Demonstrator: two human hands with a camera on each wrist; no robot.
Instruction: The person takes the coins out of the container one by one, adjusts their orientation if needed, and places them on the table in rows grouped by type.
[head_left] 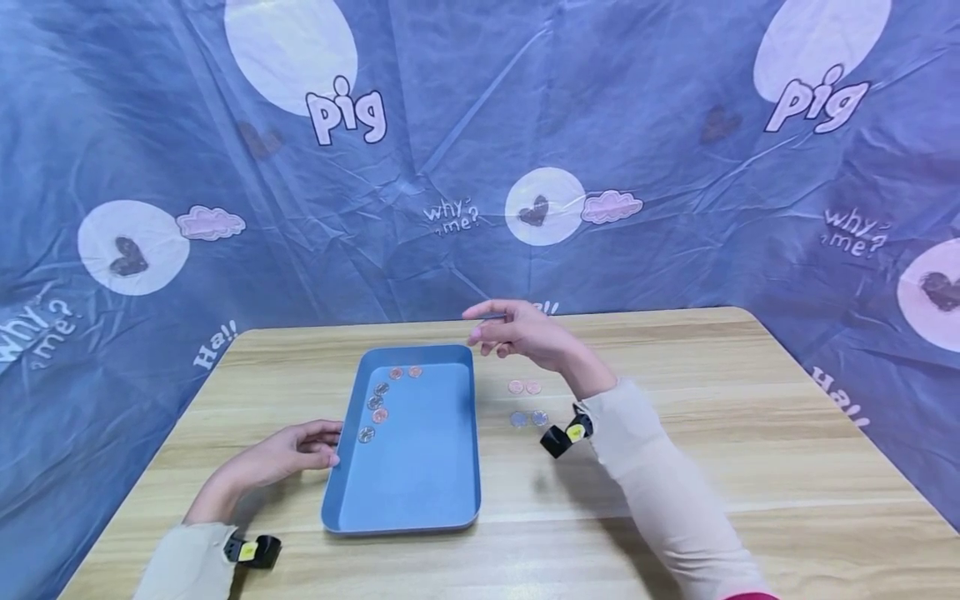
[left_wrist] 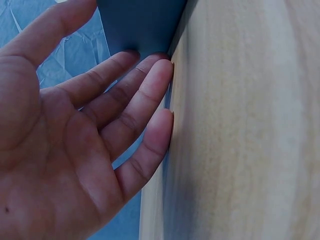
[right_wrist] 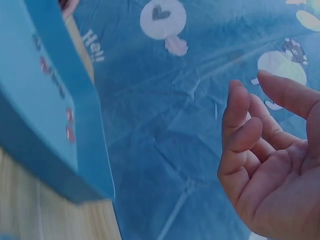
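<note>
A blue rectangular tray lies on the table, with several copper and silver coins in a curved line along its left and far part. My left hand touches the tray's left wall, its fingers loosely extended against the side and the table in the left wrist view. Above the tray's far right corner hovers my right hand, fingers relaxed and nothing between them; the right wrist view shows the same hand beside the tray. On the table right of the tray lie two copper coins and two silver coins.
The wooden table extends to both sides of the tray. A blue printed cloth hangs behind the table. Black wrist cameras are strapped at both sleeves.
</note>
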